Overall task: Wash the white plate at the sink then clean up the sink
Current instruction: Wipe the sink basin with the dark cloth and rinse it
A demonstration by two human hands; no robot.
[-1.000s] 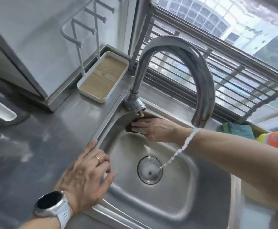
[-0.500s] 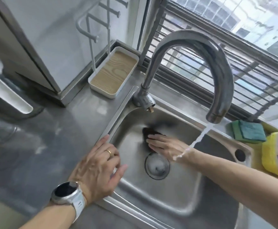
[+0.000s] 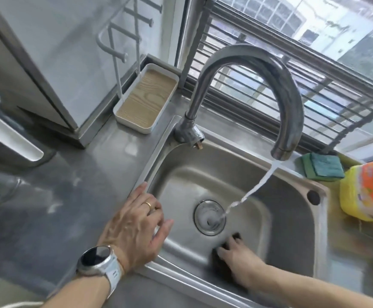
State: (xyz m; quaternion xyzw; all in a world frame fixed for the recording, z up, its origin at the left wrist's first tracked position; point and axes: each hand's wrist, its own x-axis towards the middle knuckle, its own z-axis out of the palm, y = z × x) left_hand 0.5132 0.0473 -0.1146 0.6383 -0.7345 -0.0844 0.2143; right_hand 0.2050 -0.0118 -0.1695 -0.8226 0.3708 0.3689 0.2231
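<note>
At the sink (image 3: pixel 292 230): basin scrubbing is proceeding; no white plate is showing in view.
Right hand (image 3: pixel 238 258): fingers are pressing a dark scrubber (image 3: pixel 234 237) on the basin floor, just beside the drain (image 3: pixel 210 216).
Left hand (image 3: pixel 134 227): resting spread, bracing on the rim.
Water (image 3: pixel 258 187): running into the drain.
Technique: keeping pressure flat; working strokes toward the drain, likely best.

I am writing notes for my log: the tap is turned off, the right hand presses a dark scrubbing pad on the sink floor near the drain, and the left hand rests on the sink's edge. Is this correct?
Not quite: the curved steel tap is running; the head view shows water streaming toward the round drain. The rest holds: the right hand presses the dark scrubbing pad on the stainless steel sink floor, and the left hand rests on its edge.
</note>
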